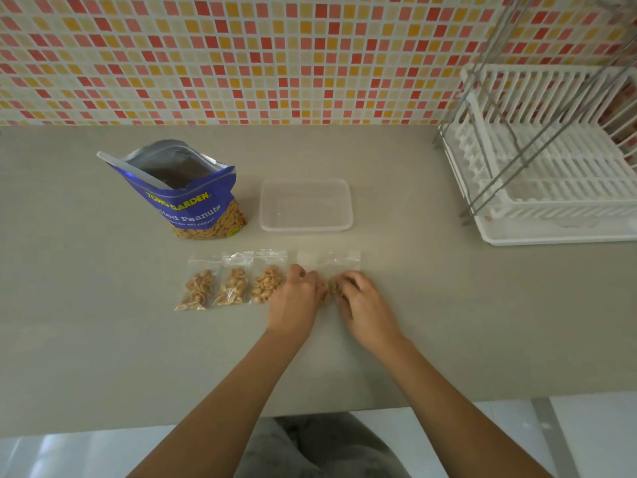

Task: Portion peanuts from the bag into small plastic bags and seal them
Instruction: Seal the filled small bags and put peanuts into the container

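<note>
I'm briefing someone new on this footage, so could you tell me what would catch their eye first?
Probably the open blue peanut bag standing at the back left of the counter. In front of it, three small filled bags lie in a row. To their right, the left hand and right hand work on a fourth small bag.

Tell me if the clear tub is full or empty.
Empty. The clear tub shows only bare bottom, no peanuts inside.

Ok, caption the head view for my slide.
Both hands, left hand and right hand, work a fourth small bag beside three filled bags, peanut bag open behind.
</note>
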`<control>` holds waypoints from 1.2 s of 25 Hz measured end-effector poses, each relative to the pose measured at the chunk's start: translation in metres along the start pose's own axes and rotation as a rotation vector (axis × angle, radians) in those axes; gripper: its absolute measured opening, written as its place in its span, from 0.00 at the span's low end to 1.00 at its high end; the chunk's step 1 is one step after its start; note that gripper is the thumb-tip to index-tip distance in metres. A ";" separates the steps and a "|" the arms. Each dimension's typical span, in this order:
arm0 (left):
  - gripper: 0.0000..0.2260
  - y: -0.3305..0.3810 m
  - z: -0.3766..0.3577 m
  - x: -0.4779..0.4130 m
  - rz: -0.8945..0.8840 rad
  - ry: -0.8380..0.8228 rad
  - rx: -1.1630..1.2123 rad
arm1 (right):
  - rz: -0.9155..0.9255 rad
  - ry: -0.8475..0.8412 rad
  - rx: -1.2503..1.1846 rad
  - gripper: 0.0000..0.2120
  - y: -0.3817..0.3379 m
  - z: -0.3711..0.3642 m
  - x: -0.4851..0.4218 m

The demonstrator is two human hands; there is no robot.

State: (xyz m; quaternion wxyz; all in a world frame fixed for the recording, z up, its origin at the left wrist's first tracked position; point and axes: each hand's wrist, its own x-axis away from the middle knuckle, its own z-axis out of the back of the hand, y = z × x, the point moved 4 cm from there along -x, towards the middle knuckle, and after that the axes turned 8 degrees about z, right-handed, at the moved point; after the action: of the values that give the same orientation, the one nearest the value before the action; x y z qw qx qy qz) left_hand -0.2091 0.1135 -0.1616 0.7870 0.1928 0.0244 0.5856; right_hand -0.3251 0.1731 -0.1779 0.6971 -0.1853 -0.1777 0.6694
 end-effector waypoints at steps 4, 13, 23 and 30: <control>0.10 -0.012 0.010 -0.002 -0.161 0.166 -0.027 | -0.016 0.113 0.036 0.15 -0.013 0.006 -0.004; 0.14 -0.080 0.037 -0.044 -0.169 0.237 -0.019 | 0.019 0.006 -0.008 0.18 -0.069 -0.014 -0.077; 0.15 -0.081 0.036 -0.049 -0.229 0.200 -0.024 | 0.023 0.062 0.108 0.08 -0.079 -0.024 -0.088; 0.03 -0.085 0.069 -0.031 -0.408 0.276 0.276 | -0.124 0.208 -0.539 0.05 -0.075 -0.010 -0.058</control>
State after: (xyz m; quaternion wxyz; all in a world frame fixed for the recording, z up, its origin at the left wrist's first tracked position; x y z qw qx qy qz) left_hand -0.1226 0.0453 -0.1324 0.8442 0.2077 0.2489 0.4270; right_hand -0.2577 0.1124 -0.1495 0.6768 -0.4201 -0.2879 0.5315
